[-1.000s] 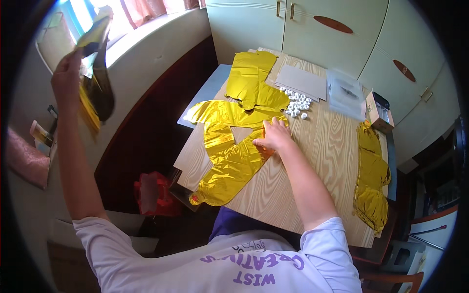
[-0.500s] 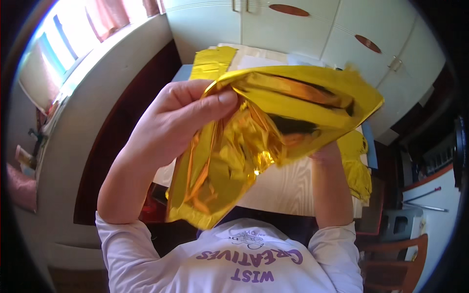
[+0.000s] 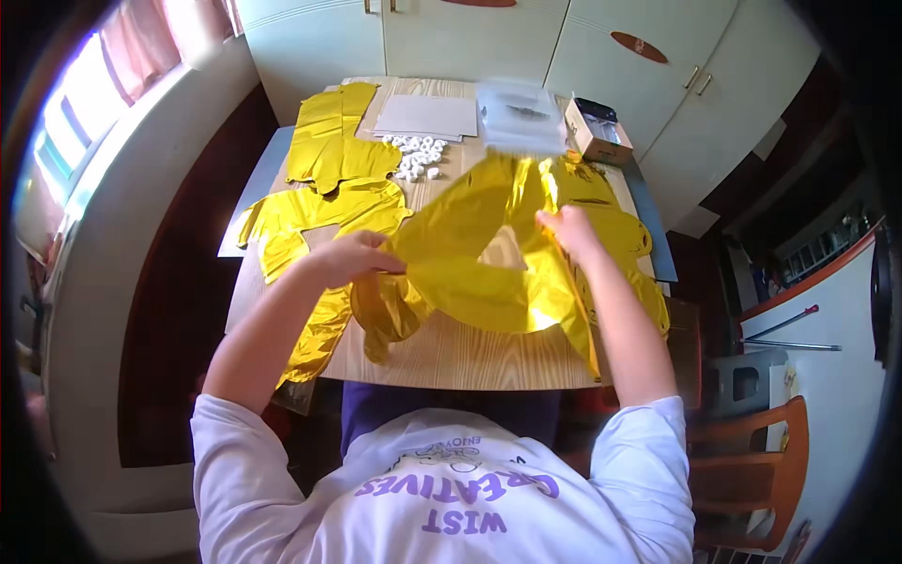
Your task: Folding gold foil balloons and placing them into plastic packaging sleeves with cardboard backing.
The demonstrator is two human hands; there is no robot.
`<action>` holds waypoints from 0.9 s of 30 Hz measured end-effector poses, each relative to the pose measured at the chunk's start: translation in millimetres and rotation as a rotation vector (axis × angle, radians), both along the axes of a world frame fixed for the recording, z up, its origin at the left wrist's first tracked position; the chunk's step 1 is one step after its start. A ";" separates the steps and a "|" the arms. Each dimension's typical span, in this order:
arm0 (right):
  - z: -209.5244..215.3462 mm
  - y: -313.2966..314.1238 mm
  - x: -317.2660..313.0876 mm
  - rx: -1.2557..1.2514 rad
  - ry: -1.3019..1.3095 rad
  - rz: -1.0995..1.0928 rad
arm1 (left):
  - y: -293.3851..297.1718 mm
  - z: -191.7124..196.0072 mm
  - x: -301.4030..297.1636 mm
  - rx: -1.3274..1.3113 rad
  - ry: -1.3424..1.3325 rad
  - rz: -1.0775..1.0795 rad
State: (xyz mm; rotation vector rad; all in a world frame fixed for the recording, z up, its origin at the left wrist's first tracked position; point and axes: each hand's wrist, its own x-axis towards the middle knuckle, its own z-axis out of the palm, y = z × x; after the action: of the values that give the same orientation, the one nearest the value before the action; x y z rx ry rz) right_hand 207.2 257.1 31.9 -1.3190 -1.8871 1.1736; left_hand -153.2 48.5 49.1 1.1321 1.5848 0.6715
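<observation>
A flat, uninflated gold foil balloon (image 3: 456, 235) with a triangular hole is stretched out between my hands, over the table. My left hand (image 3: 362, 256) pinches its left edge. My right hand (image 3: 571, 230) grips the upper right part, with the foil hanging below it towards the table's front edge. Left of my left hand lies another flat gold balloon (image 3: 324, 202), and some of its foil reaches down near the front edge. Farther back on the left is a further gold balloon (image 3: 329, 136). More gold foil (image 3: 615, 226) lies along the right side, partly behind my right arm.
Small white rolls (image 3: 413, 158) sit in a cluster at the table's middle back, before some grey-white sheets (image 3: 427, 115). Beside these are a clear plastic packet (image 3: 520, 113) and an open box (image 3: 599, 132). A wooden chair (image 3: 785, 461) stands at right; cabinets (image 3: 470, 42) line the back.
The gold balloon has come down from close in front of me and is now spread wider over the table. My right hand, mostly hidden behind it before, now shows.
</observation>
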 end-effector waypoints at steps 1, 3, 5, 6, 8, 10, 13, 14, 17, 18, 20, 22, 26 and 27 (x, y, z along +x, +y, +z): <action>-11.6 -4.4 -4.2 0.097 -0.153 0.020 | -3.6 -17.3 -1.6 0.039 -0.061 -0.028; -28.5 -14.4 4.6 0.323 -0.392 -0.008 | -12.1 24.1 26.2 -0.060 0.331 0.022; -27.3 -27.7 -8.2 0.394 -0.456 -0.029 | -23.5 9.5 14.0 -0.079 0.364 0.043; -32.3 -29.5 -7.5 0.448 -0.472 -0.033 | -28.8 25.4 22.6 -0.069 0.478 -0.040; -39.8 -33.5 -8.3 0.552 -0.490 -0.043 | -34.2 23.7 22.2 -0.025 0.637 -0.085; -44.2 -36.5 -13.1 0.654 -0.491 -0.066 | -40.7 26.2 18.7 0.017 0.784 -0.132; -56.8 -37.3 -10.4 0.751 -0.494 -0.117 | -37.8 42.8 52.3 0.118 1.253 -0.116; -56.4 -39.2 -10.5 0.795 -0.460 -0.120 | -33.5 49.0 62.2 0.210 1.328 -0.131; -47.4 -32.5 -5.1 0.808 -0.353 -0.190 | 0.8 25.8 77.9 0.701 0.935 -0.324; -39.0 -23.6 -0.9 0.775 -0.313 -0.222 | 14.1 13.9 89.1 0.828 0.833 -0.382; -24.9 2.5 14.6 0.654 -0.272 -0.284 | 40.0 -14.7 93.6 0.922 0.782 -0.501; -18.3 40.9 38.8 0.514 -0.244 -0.338 | 54.8 -29.9 100.1 0.924 0.690 -0.539; -21.9 101.9 69.6 0.320 -0.347 -0.347 | 61.3 -34.3 113.1 0.906 0.563 -0.565; -23.7 106.5 68.3 0.327 -0.427 -0.353 | 61.1 -33.1 114.5 0.899 0.565 -0.567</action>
State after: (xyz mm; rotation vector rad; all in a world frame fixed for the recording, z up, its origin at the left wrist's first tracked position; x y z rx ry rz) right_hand 275.5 363.6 8.3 -1.7126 -1.9120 0.4064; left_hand -38.7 109.6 16.0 2.4952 1.2732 0.7194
